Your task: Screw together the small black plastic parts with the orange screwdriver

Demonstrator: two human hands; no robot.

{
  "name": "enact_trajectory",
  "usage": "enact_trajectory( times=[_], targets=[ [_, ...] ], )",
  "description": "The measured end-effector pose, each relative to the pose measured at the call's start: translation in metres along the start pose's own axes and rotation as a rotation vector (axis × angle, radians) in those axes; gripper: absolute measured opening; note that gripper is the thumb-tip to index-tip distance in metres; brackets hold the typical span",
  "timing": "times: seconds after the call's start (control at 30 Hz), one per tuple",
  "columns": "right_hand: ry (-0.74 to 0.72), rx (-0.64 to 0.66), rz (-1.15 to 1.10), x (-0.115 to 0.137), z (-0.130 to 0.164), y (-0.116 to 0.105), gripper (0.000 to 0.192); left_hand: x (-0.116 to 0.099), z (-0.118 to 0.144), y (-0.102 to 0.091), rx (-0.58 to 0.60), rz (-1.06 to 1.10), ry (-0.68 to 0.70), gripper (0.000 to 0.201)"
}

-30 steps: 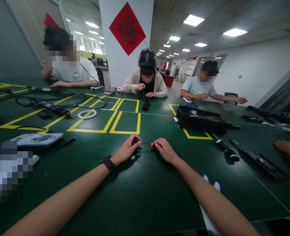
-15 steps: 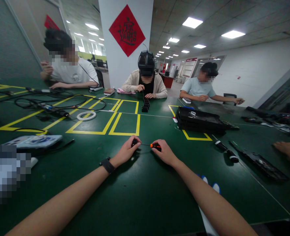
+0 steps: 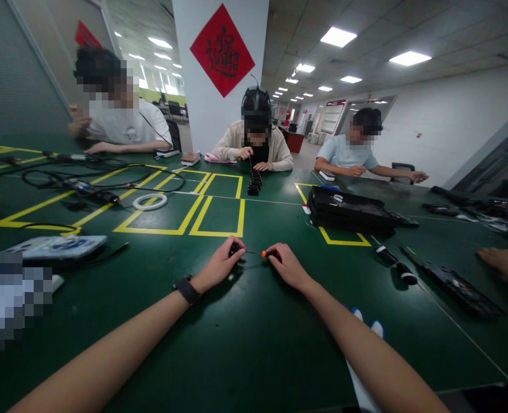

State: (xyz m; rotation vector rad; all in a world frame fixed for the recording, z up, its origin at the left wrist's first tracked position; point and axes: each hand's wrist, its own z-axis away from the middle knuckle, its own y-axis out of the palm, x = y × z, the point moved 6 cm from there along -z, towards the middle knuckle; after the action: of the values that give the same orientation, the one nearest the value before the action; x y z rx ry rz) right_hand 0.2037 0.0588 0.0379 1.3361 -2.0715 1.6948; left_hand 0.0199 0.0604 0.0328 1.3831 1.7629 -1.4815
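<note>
Just in front of me, my right hand (image 3: 289,266) is closed around the handle of a screwdriver (image 3: 264,254) with an orange collar. Its thin metal shaft lies nearly level and points left. Facing it, my left hand (image 3: 223,261) pinches a small black part (image 3: 235,248), mostly hidden by the fingers. The shaft's tip meets that part, but the contact point is too small to make out. Both hands are low over the green table (image 3: 254,344), and a dark watch band (image 3: 187,289) circles my left wrist.
Left of me are a phone-like device (image 3: 58,245), cables (image 3: 94,192) and a white ring (image 3: 150,201). A black case (image 3: 344,209), black-and-white cylinders (image 3: 404,273) and a flat black part (image 3: 452,281) lie right. Across sits a person by a row of black pieces (image 3: 254,184); others sit around.
Less orange shows on the screwdriver's handle, as if it has turned slightly in my right hand. Both hands stay in nearly the same place. The whole view has shifted a little.
</note>
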Motion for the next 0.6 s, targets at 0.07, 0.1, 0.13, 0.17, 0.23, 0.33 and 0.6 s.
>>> enact_trajectory(
  times=[0.07,0.1,0.13,0.17,0.23,0.33,0.6],
  targets=[
    [0.01,-0.015,-0.008,-0.0017,0.001,-0.0002,0.015,-0.0002,0.0004,-0.0001,-0.003,-0.005,0.009,0.021],
    [0.021,-0.019,-0.012,-0.0029,0.0014,-0.0001,0.016,-0.0004,0.0006,-0.0003,-0.007,-0.005,0.015,0.021],
    [0.036,-0.022,-0.018,-0.0043,0.0017,0.0001,0.017,-0.0006,0.0007,-0.0005,-0.012,-0.006,0.02,0.021],
    [0.052,-0.023,-0.025,-0.0057,0.002,0.0003,0.018,-0.0008,0.0008,-0.0008,-0.015,-0.005,0.021,0.021],
    [0.071,-0.021,-0.033,-0.0071,0.0019,0.0006,0.019,-0.0008,0.0008,-0.001,-0.017,-0.004,0.018,0.021],
    [0.028,0.005,-0.011,-0.0036,0.0009,0.0018,0.017,-0.0011,0.0009,-0.0007,-0.01,-0.007,0.016,0.021],
    [0.01,-0.004,0.004,-0.0007,0.0018,0.0014,0.018,-0.0049,0.0015,-0.0004,0.005,-0.022,0.055,0.019]
  ],
)
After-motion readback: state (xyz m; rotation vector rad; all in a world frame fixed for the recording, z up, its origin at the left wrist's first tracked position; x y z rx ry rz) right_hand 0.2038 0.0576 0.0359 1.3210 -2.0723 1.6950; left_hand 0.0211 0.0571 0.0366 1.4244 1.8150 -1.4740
